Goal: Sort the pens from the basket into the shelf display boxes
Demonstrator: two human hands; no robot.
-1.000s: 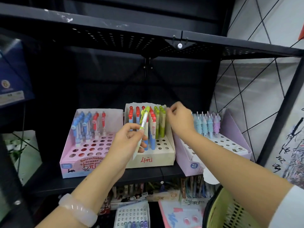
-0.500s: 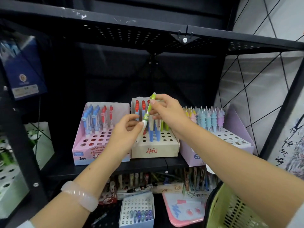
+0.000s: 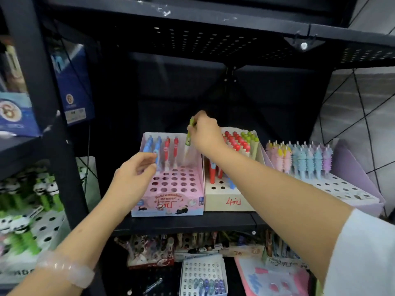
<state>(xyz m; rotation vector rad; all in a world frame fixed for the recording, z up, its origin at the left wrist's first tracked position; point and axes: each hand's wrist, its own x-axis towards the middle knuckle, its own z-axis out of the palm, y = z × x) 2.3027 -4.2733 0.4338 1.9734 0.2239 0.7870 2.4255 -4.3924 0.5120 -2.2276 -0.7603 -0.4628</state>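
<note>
- Right hand (image 3: pixel 206 133) reaches forward and across to the left, forearm crossing in front of the cream display box (image 3: pixel 229 198); fingers bunched together, pinching the upper end of a green pen (image 3: pixel 189 140).
- Green pen hangs nearly upright, tip down, over the back right holes of the pink display box (image 3: pixel 168 201); lower part is motion-blurred, so cannot tell whether the tip sits in a hole.
- Left hand (image 3: pixel 133 176) hovers at the pink box's left front, wrist bent, fingers loosely curled and slightly apart, holding nothing; fingertips just beside the blue pens (image 3: pixel 152 147).
- A pale bead bracelet (image 3: pixel 66 269) circles the left wrist.
- Pink box holds blue pens and red pens (image 3: pixel 171 149) in its back row; front holes open.
- Cream box carries red-capped pens (image 3: pixel 235 141) and green-capped ones at its right.
- Lavender display box (image 3: pixel 354 167) to the right holds pastel ridged pens (image 3: pixel 307 159).
- All three boxes stand side by side on the black shelf (image 3: pixel 188 224).
</note>
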